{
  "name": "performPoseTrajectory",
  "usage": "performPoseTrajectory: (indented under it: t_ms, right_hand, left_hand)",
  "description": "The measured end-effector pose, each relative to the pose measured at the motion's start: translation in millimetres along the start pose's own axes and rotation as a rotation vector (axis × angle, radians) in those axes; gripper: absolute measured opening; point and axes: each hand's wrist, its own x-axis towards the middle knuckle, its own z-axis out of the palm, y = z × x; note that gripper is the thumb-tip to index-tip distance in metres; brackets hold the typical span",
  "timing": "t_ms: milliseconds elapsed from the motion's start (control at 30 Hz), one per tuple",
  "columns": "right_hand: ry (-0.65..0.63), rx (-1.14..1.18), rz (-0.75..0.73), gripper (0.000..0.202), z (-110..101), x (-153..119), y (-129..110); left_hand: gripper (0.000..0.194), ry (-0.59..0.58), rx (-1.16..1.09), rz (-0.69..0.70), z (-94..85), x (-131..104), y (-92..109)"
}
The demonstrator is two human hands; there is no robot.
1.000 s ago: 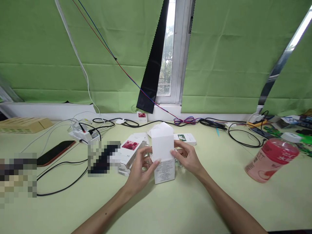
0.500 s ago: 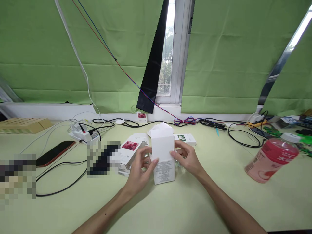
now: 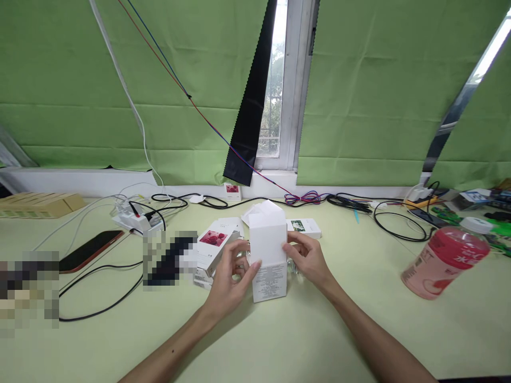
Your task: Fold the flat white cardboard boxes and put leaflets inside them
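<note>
Bright window (image 3: 273, 106) between green blinds (image 3: 367, 90)

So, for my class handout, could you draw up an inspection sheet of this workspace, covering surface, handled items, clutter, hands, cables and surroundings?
Surface: pale green tabletop.
Handled items: white carton, upright, small print on its lower front; clear objects behind it too hidden to identify.
Clutter: pile of boxes left of the carton, pink bottle at right, phone at left; a pixelated dark item cannot be identified.
Hands: left hand and right hand grip opposite sides of the carton.
Cables: red-and-blue coil near the wall; power strip with plugs at left.
Surroundings: green blinds, with a window showing between them.
</note>
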Motion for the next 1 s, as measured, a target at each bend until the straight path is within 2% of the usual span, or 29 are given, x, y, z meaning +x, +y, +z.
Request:
performPoseTrajectory:
  t_ms: [1000]
  right_hand:
    - [-0.011, -0.061, -0.027, 0.033, -1.6, 0.3, -1.5]
  left_hand:
    - [0.038, -0.02, -0.005, -0.017, -0.3, -0.8, 0.5]
